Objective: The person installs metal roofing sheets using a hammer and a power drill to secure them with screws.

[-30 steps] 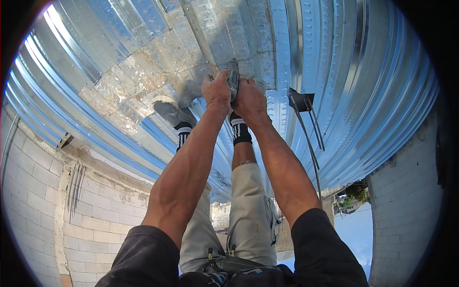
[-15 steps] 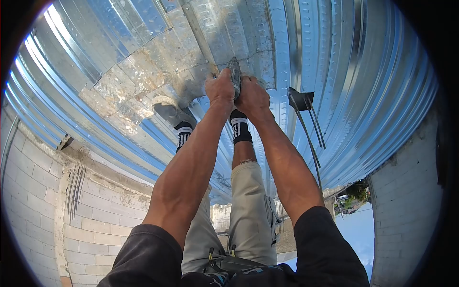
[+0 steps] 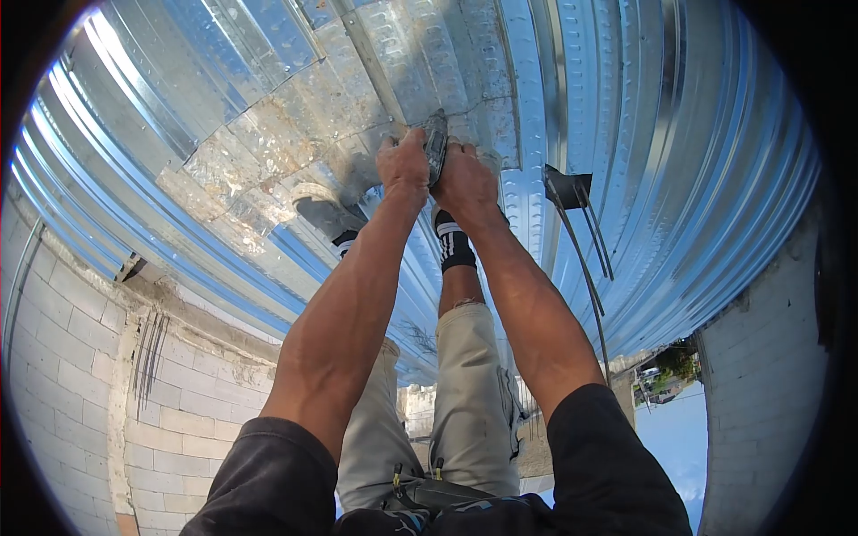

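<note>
In the head view you are bent low over the corrugated metal sheeting [image 3: 679,179], both arms stretched down between your knees. Your left hand [image 3: 402,167] and right hand [image 3: 465,183] press together around a dark tool [image 3: 435,138]. The fingers of both are curled tight on its grip, with no gap showing, and only the tool's upper end stands clear above your knuckles. Its working end is hidden under your hands, so you cannot tell what kind of tip meets the metal.

The tool sits on the dull, spattered patch of sheeting [image 3: 268,152], right at the overlap seam [image 3: 375,71]. That spot is well in from the sheeting's edge along the block wall [image 3: 80,384]. Your shoe [image 3: 323,214] is planted just left of your hands. A dark bracket [image 3: 563,185] with thin rods [image 3: 585,268] stands near them on the right, apart from them.

By the look of it, you are bearing down on the seam with a two-handed grip, partway through working it. The next move calls for steady downward pressure along the seam line and a firm wrist, so the tool does not skid across the ribs. It also calls for sure footing on the slick metal.
</note>
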The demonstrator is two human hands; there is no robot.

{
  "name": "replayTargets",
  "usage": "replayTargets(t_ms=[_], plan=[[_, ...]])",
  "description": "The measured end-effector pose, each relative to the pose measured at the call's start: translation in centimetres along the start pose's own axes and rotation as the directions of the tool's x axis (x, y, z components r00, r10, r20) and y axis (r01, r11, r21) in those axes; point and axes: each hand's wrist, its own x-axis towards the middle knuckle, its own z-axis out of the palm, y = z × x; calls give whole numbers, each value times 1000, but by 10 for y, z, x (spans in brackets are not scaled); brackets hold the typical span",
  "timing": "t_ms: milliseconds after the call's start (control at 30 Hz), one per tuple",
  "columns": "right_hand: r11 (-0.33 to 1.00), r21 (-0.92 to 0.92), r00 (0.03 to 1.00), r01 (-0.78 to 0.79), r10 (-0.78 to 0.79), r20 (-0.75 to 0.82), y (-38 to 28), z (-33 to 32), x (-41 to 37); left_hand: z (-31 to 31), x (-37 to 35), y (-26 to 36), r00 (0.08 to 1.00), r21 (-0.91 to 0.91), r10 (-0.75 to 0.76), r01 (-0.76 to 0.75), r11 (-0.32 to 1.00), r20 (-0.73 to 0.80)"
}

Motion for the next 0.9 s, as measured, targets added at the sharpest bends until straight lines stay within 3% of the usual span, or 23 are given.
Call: replayTargets(t_ms=[100, 200, 400, 500, 600, 700, 900], plan=[[1000, 30, 1000, -4, 5, -19, 3, 8, -6, -2, -3, -8, 992, 68, 129, -130, 989, 8], [999, 50, 1000, 0, 1, -28, 4, 14, -5, -5, -3, -3, 994, 120, 106, -107, 987, 12], [1000, -19, 1000, 2, -1, 15, 5, 5, -4, 0, 0, -13, 999, -134, 47, -45, 990, 13], [1000, -27, 1000, -2, 2, 0, 1, 3, 0, -3, 6, -16, 998, -34, 55, -55, 998, -18], [1000, -16, 1000, -25, 25, -9, -6, 20, -4, -15, 17, -16, 999, -92, -21, 25, 995, 40], [999, 34, 999, -42, 43, -19, -5, 23, -2, -16, 18, -16, 996, -11, 56, -55, 998, 73], [1000, -8, 998, -21, 21, -55, -4, 29, -3, -17, 17, -18, 995, -75, 52, -46, 996, 82]])
